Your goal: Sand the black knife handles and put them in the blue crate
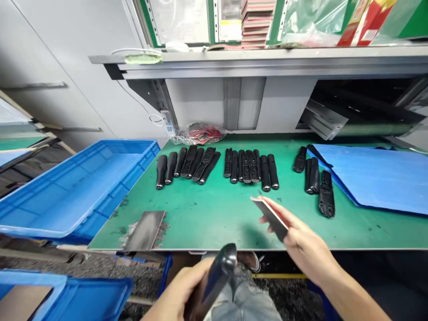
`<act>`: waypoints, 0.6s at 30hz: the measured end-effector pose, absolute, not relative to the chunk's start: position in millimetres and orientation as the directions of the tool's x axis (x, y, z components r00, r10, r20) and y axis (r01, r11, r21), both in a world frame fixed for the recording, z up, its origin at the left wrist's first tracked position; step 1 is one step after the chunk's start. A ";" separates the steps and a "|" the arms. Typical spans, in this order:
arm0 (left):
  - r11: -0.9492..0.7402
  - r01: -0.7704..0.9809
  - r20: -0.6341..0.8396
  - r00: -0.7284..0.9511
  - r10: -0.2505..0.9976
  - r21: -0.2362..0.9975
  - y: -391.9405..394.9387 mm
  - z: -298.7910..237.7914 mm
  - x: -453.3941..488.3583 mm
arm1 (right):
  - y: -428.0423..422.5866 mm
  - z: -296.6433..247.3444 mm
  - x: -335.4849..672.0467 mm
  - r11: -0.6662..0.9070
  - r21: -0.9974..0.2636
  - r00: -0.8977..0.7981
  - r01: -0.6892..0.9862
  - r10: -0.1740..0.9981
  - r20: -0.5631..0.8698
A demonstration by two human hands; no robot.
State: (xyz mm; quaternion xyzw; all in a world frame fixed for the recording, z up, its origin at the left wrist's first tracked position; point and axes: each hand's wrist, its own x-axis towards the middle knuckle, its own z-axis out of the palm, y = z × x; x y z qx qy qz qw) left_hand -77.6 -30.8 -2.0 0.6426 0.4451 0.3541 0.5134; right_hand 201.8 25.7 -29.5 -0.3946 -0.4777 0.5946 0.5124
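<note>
My left hand (182,285) is wrapped round a glossy black plastic handle (217,274), held below the table's front edge with its rounded end pointing up. My right hand (306,243) grips a thin grey sanding pad (272,216) with a reddish back, tilted above the front of the green table (207,205). Handle and pad are apart. Across the table lie several similar black handles (161,171) and open half shells (246,167) in two groups. More black shells (327,194) rest at the right.
A second grey pad (145,229) lies at the front left amid dark dust. Left of the table stands a blue crate (70,227), with another blue bin (96,296) lower down. Blue sheets (384,178) cover the right side. Overhead, a shelf (234,64) carries a stack of red-edged pads (257,24).
</note>
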 end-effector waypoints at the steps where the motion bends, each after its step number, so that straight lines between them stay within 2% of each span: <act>1: -0.267 0.334 0.145 0.348 0.926 0.904 -24.2 0.4 -79.0 | 26.4 -31.5 203.7 -0.094 -0.927 -0.207 -0.363 0.978 -0.019; 2: -0.447 0.450 0.296 0.368 0.881 0.773 -16.1 3.1 -77.8 | 24.8 -34.2 203.6 -0.131 -0.874 -0.269 -0.468 0.963 -0.001; 4: -0.689 0.615 0.538 0.458 0.708 0.383 1.3 7.7 -68.6 | 15.1 -40.1 197.0 -0.121 -0.798 -0.383 -0.590 0.912 0.145; 6: -0.732 0.680 0.657 0.532 0.534 0.044 15.5 7.9 -52.3 | -0.5 -43.2 183.5 0.010 -0.829 -0.398 -0.560 0.873 0.280; 7: -0.713 0.699 0.699 0.534 0.476 -0.049 20.3 5.7 -42.3 | -9.1 -43.2 175.3 0.109 -0.868 -0.360 -0.484 0.880 0.311; 8: -0.689 0.721 0.746 0.500 0.439 -0.078 23.3 2.2 -31.8 | -17.5 -42.3 166.7 0.218 -0.898 -0.300 -0.382 0.890 0.344; 9: -0.663 0.747 0.800 0.425 0.424 -0.046 24.6 -2.0 -21.2 | -25.0 -40.7 158.3 0.315 -0.911 -0.230 -0.266 0.897 0.377; 10: -0.640 0.767 0.849 0.309 0.429 0.045 24.5 -6.1 -10.7 | -31.6 -38.9 150.4 0.383 -0.911 -0.166 -0.154 0.899 0.406; 11: -0.620 0.758 0.869 0.153 0.471 0.203 23.4 -9.4 -1.0 | -37.0 -37.3 143.2 0.420 -0.905 -0.113 -0.064 0.898 0.425; 12: -0.591 0.688 0.829 -0.029 0.559 0.422 21.7 -11.3 7.6 | -41.1 -36.5 137.0 0.440 -0.898 -0.057 -0.004 0.896 0.440; 13: -0.522 0.526 0.692 -0.195 0.695 0.672 19.9 -11.4 14.7 | -44.1 -36.8 132.0 0.454 -0.890 -0.015 0.044 0.891 0.454; 14: -0.392 0.276 0.465 -0.295 0.834 0.878 18.4 -10.0 20.1 | -46.0 -38.4 128.4 0.465 -0.881 0.026 0.090 0.883 0.469; 15: -0.220 -0.010 0.207 -0.302 0.931 0.975 17.4 -7.5 23.5 | -46.8 -41.4 126.3 0.476 -0.868 0.057 0.139 0.872 0.487; 16: -0.049 -0.268 -0.018 -0.242 0.970 0.962 17.1 -4.5 25.2 | -46.8 -45.6 125.9 0.498 -0.844 0.051 0.197 0.855 0.516; 17: 0.073 -0.461 -0.168 -0.168 0.971 0.884 17.4 -1.7 25.3 | -45.9 -50.6 127.3 0.530 -0.808 0.009 0.256 0.835 0.550; 18: 0.131 -0.586 -0.240 -0.111 0.964 0.799 18.1 0.5 24.2 | -44.3 -55.8 130.4 0.568 -0.764 -0.056 0.308 0.812 0.581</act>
